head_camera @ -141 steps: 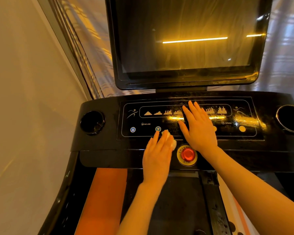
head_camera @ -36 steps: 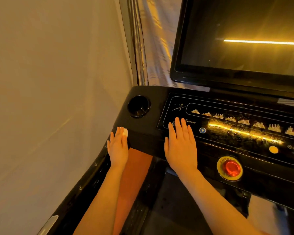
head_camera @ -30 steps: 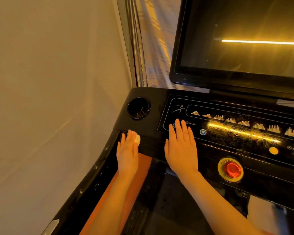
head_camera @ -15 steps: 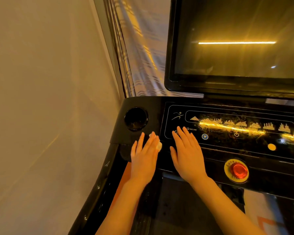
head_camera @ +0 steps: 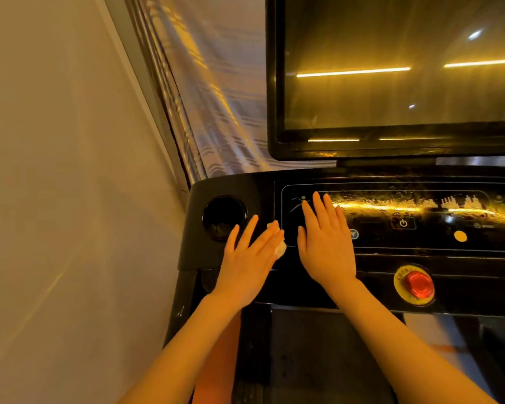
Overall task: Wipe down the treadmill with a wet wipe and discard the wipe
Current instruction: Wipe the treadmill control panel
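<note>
The left hand (head_camera: 247, 259) lies flat on the black top of the treadmill (head_camera: 228, 182), just beside the round cup hole (head_camera: 224, 217). Its fingers are straight and spread, and they press down on a small white wipe (head_camera: 278, 246). Most of the wipe is hidden under the fingers; only a bit peeks out on the right side. Pressing flat like this looks like a good way to rub the wet wipe over the smooth top.

The right hand (head_camera: 327, 243) also lies flat, with straight fingers on the left end of the button panel (head_camera: 420, 220). It holds nothing. It seems to be there to lean on and keep steady. Both arms reach forward from below. The red stop button (head_camera: 417, 284) sits to the right, apart from both hands. The wipe is not thrown away yet.
</note>
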### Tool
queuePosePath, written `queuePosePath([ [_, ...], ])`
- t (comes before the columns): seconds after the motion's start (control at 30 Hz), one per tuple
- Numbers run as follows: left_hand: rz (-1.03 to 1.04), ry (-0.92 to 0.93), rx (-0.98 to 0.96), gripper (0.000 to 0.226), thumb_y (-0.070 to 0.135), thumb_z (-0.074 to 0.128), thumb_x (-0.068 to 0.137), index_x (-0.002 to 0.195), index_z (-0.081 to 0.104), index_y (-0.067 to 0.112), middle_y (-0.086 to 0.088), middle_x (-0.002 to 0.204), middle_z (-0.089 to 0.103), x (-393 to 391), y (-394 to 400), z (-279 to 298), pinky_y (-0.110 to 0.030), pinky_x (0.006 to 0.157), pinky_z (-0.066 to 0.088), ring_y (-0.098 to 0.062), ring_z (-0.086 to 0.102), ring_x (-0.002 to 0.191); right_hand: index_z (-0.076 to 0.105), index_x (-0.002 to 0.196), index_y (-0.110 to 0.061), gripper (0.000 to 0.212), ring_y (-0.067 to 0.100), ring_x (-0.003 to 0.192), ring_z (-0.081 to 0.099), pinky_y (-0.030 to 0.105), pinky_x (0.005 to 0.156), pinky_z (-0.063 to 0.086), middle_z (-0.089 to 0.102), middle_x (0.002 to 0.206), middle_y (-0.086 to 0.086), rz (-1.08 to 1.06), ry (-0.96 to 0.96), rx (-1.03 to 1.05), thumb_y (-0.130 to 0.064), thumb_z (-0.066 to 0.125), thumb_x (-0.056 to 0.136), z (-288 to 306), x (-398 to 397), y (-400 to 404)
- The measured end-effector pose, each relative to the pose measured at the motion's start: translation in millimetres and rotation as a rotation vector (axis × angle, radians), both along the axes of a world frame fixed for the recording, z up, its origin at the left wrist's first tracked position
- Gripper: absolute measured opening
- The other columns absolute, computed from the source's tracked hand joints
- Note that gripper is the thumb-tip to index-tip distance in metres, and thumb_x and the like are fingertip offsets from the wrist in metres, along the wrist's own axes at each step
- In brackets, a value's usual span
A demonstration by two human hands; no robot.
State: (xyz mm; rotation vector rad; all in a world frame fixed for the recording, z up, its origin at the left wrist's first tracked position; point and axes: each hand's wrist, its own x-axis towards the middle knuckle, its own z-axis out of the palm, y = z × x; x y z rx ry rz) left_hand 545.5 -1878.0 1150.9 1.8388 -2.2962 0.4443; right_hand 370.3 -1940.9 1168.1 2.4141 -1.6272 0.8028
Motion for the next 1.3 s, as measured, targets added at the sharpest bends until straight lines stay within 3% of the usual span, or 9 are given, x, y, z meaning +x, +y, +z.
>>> queuePosePath([
  [0.1,0.052,0.000,-0.002,0.068,0.028,0.064,0.092,0.152,0.033,0.021,0.001,0.158,0.032,8,-31,17,-0.054,0.114,0.022,-0.035,0.025,0.146,0.042,0.147,-0.006,0.050,0.034,0.148,0.023,0.044,0.120,0.015,0.033,0.156,0.018,-0.005,0.006,0.025,-0.026,0.047,0.101,0,1,1],
  [0.2,0.139,0.109,0.080,0.056,0.034,0.035,0.106,0.156,0.012,0.027,0.006,0.164,0.010,15,-71,42,-0.051,0.119,0.003,-0.030,-0.001,0.151,0.042,0.147,-0.008,0.052,0.032,0.148,0.022,0.044,0.120,0.015,0.032,0.157,0.016,-0.004,-0.001,0.038,-0.030,0.037,0.101,2,0,1],
  [0.3,0.176,0.152,0.138,0.052,0.037,0.025,0.108,0.156,0.007,0.030,0.008,0.165,0.003,19,-93,58,-0.050,0.119,-0.003,-0.028,-0.008,0.151,0.042,0.147,-0.009,0.055,0.031,0.149,0.022,0.044,0.120,0.017,0.032,0.157,0.016,-0.010,0.006,0.045,-0.034,0.030,0.100,2,1,1],
  [0.43,0.123,0.106,0.101,0.058,0.031,0.037,0.105,0.156,0.011,0.029,0.006,0.164,0.008,18,-77,48,-0.050,0.119,0.002,-0.030,-0.003,0.151,0.043,0.147,-0.009,0.056,0.031,0.148,0.023,0.045,0.120,0.018,0.032,0.157,0.015,-0.016,0.009,0.043,-0.035,0.028,0.099,1,1,1],
  [0.6,-0.002,0.011,0.037,0.077,0.025,0.074,0.083,0.149,0.034,0.023,-0.001,0.155,0.037,19,-36,18,-0.054,0.110,0.028,-0.037,0.032,0.142,0.044,0.146,-0.010,0.056,0.032,0.147,0.027,0.045,0.119,0.020,0.036,0.156,0.015,-0.039,0.025,0.035,-0.035,0.028,0.099,0,2,0],
  [0.87,0.191,0.155,0.106,0.051,0.036,0.029,0.107,0.156,0.015,0.029,0.007,0.164,0.012,14,-105,63,-0.051,0.119,0.002,-0.029,-0.001,0.151,0.043,0.147,-0.010,0.055,0.031,0.148,0.024,0.045,0.120,0.019,0.034,0.157,0.015,-0.033,0.036,0.048,-0.034,0.029,0.099,0,2,1],
  [1.0,0.198,0.224,0.085,0.051,0.032,0.032,0.106,0.155,0.019,0.028,0.006,0.163,0.015,8,-76,50,-0.051,0.119,0.002,-0.030,0.000,0.151,0.043,0.147,-0.011,0.054,0.031,0.148,0.024,0.044,0.120,0.017,0.034,0.157,0.015,-0.038,0.048,0.043,-0.034,0.033,0.099,0,2,0],
  [1.13,0.177,0.194,0.015,0.051,0.026,0.047,0.098,0.149,0.037,0.023,0.000,0.154,0.039,6,-17,13,-0.058,0.112,0.025,-0.037,0.026,0.144,0.044,0.146,-0.010,0.054,0.032,0.147,0.026,0.045,0.119,0.019,0.035,0.156,0.016,-0.039,0.035,0.037,-0.033,0.036,0.098,-1,3,0],
  [1.3,0.224,0.140,-0.004,0.051,0.027,0.054,0.099,0.148,0.042,0.023,0.000,0.153,0.041,19,-38,23,-0.058,0.114,0.019,-0.040,0.025,0.145,0.045,0.146,-0.010,0.054,0.032,0.146,0.027,0.044,0.118,0.019,0.036,0.155,0.016,-0.038,0.033,0.026,-0.032,0.038,0.097,0,3,1],
])
